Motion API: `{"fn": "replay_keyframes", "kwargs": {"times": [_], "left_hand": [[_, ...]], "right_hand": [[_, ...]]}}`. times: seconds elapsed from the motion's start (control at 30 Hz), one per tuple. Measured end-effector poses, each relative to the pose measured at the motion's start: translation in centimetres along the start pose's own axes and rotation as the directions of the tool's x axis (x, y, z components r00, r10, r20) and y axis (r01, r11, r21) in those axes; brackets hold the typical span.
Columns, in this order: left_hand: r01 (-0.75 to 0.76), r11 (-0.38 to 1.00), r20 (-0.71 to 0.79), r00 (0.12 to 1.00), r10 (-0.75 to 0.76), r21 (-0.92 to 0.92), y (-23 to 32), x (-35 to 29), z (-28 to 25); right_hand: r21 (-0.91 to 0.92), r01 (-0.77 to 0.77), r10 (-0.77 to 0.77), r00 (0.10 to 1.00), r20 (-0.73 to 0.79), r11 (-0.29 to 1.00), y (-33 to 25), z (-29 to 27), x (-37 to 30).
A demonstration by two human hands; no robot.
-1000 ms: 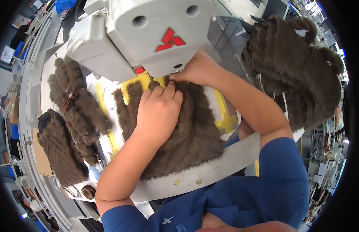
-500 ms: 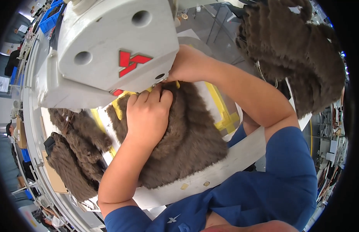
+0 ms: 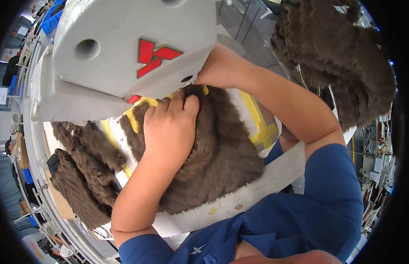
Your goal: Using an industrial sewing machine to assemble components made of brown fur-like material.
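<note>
A piece of brown fur (image 3: 217, 163) lies on the white bed under the head of a grey-white sewing machine (image 3: 112, 53). My left hand (image 3: 171, 125) presses on the fur's upper part, its fingers bent together and sunk into the pile close to the machine head. The fingertips are partly hidden there. At the machine's right side is my right hand (image 3: 217, 66), by the fur's far edge. The machine head covers its fingers, so their hold cannot be seen. Needle and presser foot are hidden too.
Yellow tape (image 3: 257, 119) marks the white bed on both sides of the fur. More brown fur pieces (image 3: 83, 185) lie at the left. A big pile of brown fur (image 3: 332, 61) stands at the right. A blue crate (image 3: 51, 20) is at the far left.
The machine head looks larger and nearer, as the view has shifted. Both hands stay at nearly the same spots on the fur.
</note>
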State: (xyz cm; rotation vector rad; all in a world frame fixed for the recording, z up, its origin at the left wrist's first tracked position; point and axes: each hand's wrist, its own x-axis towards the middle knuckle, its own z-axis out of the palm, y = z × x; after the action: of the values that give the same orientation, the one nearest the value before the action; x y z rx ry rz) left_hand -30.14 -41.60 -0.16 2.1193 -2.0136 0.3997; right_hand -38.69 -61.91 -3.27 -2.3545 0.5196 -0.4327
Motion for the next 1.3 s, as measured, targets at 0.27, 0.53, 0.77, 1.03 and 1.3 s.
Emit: {"fn": "replay_keyframes", "kwargs": {"times": [0.27, 0.53, 0.77, 1.03, 1.3], "left_hand": [[-0.010, 1.000, 0.012, 1.000, 0.010, 0.014, 0.0, 0.0, -0.6], [-0.021, 0.999, 0.000, 1.000, 0.021, -0.044, -0.4, -0.2, -0.6], [-0.020, 0.999, 0.020, 1.000, 0.021, -0.037, -0.3, 0.0, -0.8], [-0.014, 0.998, 0.015, 1.000, 0.015, -0.060, -0.6, 0.0, -0.8], [-0.032, 0.997, -0.010, 0.999, 0.031, -0.070, -0.7, -0.2, -0.8]], "right_hand": [[-0.044, 0.028, -0.025, 0.997, 0.075, 0.999, -3.4, -4.0, -2.9], [-0.196, 0.362, -0.328, 0.927, 0.183, 0.911, -4.4, -3.1, -6.2], [-0.272, 0.313, -0.243, 0.934, 0.261, 0.910, -4.6, -3.6, -5.9], [-0.307, 0.310, -0.224, 0.932, 0.287, 0.900, -5.2, -3.7, -5.6], [-0.332, 0.259, -0.171, 0.947, 0.272, 0.907, -6.0, -3.9, -5.5]]}}
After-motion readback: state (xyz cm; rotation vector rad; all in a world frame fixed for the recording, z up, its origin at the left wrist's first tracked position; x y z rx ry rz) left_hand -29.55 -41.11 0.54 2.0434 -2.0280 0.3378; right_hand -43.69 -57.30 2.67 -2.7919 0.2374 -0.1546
